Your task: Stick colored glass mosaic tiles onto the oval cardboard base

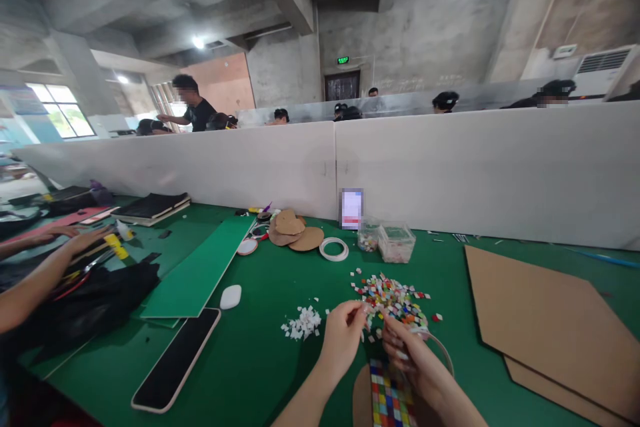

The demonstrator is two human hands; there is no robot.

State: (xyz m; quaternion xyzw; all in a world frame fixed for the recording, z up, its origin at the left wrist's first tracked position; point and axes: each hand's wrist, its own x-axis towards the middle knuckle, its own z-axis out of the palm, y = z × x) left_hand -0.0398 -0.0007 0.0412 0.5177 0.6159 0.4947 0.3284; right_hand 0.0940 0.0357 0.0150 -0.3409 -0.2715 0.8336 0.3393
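My left hand (344,332) is closed, thumb and fingers pinched together beside a pile of small coloured tiles (393,293). Close to its right, my right hand (407,350) is closed too, with its fingertips pressed together. Whatever lies between the fingertips of either hand is too small to name. A panel of coloured square tiles (384,397) rests on a round brown board (361,397) below the hands, partly hidden by my right hand. White scraps (303,323) form a heap left of my left hand. Part of a pale ring (443,347) shows behind my right hand.
Clear plastic boxes (397,243), a white ring (334,249) and brown discs (306,239) stand or lie near the partition (250,163). Brown boards (545,320) are at right. At left lie a phone (177,360), a green board (200,273) and another person's arms (37,280).
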